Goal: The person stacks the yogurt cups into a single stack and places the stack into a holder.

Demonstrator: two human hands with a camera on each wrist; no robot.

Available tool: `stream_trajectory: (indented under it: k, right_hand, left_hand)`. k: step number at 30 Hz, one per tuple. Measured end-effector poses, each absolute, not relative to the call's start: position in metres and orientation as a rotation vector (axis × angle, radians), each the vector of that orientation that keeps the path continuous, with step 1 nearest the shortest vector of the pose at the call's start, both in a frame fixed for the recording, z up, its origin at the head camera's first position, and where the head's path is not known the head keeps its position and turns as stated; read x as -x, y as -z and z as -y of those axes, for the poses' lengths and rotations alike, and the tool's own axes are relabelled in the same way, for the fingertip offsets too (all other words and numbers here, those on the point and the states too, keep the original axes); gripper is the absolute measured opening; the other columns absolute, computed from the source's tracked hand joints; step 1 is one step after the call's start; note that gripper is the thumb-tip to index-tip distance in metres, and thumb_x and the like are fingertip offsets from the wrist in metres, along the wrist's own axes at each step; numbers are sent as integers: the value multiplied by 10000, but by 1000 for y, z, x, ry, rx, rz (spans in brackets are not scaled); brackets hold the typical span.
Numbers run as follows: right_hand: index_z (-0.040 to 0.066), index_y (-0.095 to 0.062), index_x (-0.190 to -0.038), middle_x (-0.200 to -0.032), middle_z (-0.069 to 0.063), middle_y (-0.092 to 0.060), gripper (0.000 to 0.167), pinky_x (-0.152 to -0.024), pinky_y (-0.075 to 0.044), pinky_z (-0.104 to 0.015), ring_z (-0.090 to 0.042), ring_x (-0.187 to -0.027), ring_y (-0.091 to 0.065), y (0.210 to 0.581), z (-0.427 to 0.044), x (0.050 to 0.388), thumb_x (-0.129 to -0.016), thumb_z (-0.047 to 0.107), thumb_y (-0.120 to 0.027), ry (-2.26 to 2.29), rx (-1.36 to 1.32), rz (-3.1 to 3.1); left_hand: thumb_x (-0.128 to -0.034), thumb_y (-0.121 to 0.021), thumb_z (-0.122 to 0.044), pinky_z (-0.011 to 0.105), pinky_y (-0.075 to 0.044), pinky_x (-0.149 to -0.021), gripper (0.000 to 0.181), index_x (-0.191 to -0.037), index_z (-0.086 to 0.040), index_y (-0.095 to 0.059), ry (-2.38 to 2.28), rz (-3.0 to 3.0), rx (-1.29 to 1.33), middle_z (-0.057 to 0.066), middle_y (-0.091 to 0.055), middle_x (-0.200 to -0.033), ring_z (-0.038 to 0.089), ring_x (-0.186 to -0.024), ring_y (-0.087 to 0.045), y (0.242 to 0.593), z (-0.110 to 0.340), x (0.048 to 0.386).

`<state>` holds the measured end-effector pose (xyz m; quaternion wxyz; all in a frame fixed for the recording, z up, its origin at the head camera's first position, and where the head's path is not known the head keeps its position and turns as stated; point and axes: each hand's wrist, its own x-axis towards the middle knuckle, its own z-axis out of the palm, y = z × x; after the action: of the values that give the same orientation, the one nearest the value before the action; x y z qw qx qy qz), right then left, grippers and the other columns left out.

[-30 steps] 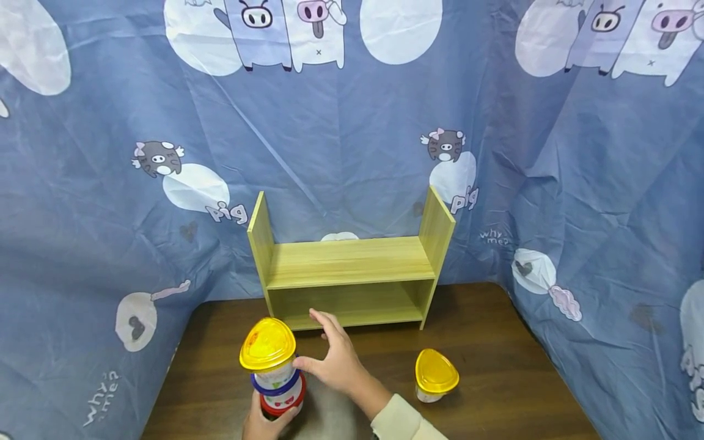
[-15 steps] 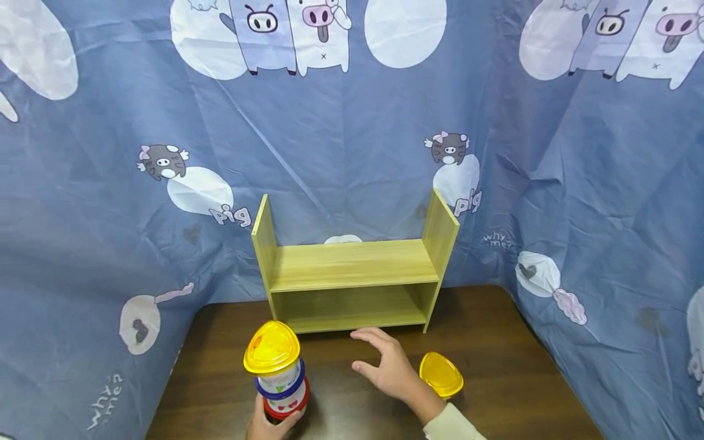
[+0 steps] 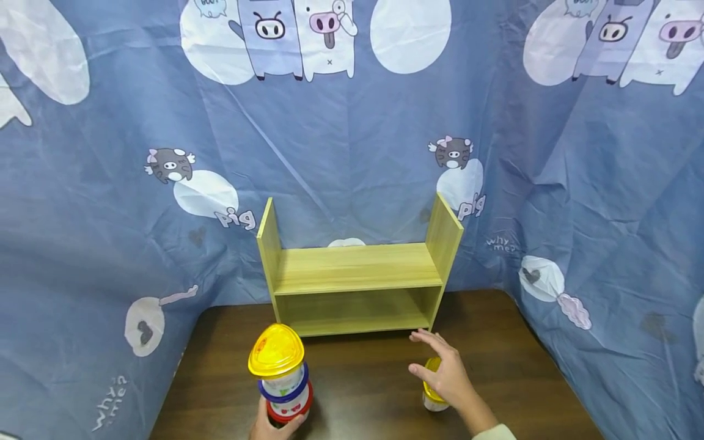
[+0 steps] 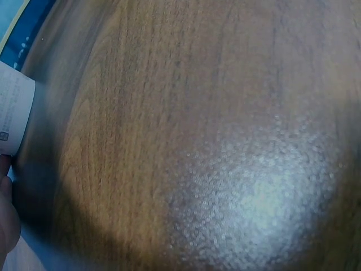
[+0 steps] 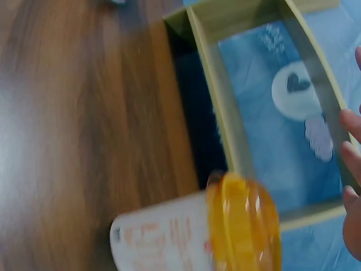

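At the left of the head view, a yellow-lidded tub (image 3: 277,351) tops a stack, above a blue-rimmed tub (image 3: 285,388) and a red-rimmed tub (image 3: 289,408). My left hand (image 3: 275,425) curls its fingers and thumb round the bottom of that stack. My right hand (image 3: 452,376) stands with spread, bent fingers over a separate yellow-lidded tub (image 3: 434,400), partly covering it. In the right wrist view this tub's yellow lid (image 5: 243,226) appears below and left of the right hand's fingers (image 5: 352,158), with space between them. A white tub side (image 4: 16,110) shows in the left wrist view.
A two-level wooden shelf (image 3: 357,269) stands at the back of the brown table (image 3: 363,379). Patterned blue cloth (image 3: 330,153) hangs behind and on both sides.
My right hand has moved right, from beside the stack to the separate tub. My left hand keeps its grip on the stack. The head view has shifted slightly.
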<state>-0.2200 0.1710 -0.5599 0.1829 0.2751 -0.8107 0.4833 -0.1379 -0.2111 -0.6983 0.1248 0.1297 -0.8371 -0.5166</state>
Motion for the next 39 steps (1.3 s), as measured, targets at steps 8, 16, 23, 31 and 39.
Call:
stream_trajectory:
  k: [8,16,23,31,39]
  right_hand:
    - [46,-662,-1274,-1330,-138,-626,648,-1110,-166,-145,-448,-1288,-485,572,-201,216,-682,98,-921,-1255,-605,2365]
    - [-12,-605,-1329,-1339,-209,-567,720,-1011,-231,-84,-290,-1237,-501,595,-220,207,-679,62,-906,-1398,-562,2408]
    - [24,-586,-1368,-1366,-195,-554,746,-992,-269,-99,-184,-1229,-487,614,-227,205,-699,115,-903,-1454,-524,2447]
    - [55,-574,-1392,-1327,-177,-578,832,-871,-480,-315,-241,-1056,-568,629,-225,203,-650,135,-942,-1505,-315,2599]
    - [104,-554,-1421,-1332,-146,-577,903,-868,-455,-309,-192,-1049,-553,633,-220,209,-617,189,-957,-1512,-266,2667]
  left_hand:
    - [-670,-956,-289,471,-496,-877,928,-1395,-79,-416,1529,2419,-361,146,-667,-1158,294,-1014,-633,700,212,139]
    - [-673,-957,-264,418,-504,-861,917,-1396,-94,-419,1593,2394,-342,126,-661,-1160,265,-1011,-628,701,213,140]
    - [-676,-954,-260,406,-502,-870,932,-1412,-110,-403,1640,2398,-362,132,-657,-1165,257,-1021,-622,699,215,140]
    - [-690,-939,-193,350,-509,-860,893,-1395,-94,-400,1744,2360,-327,124,-652,-1162,224,-1012,-623,698,215,137]
    - [-697,-940,-219,376,-511,-859,895,-1397,-86,-399,1702,2356,-352,124,-647,-1177,241,-1021,-620,700,215,138]
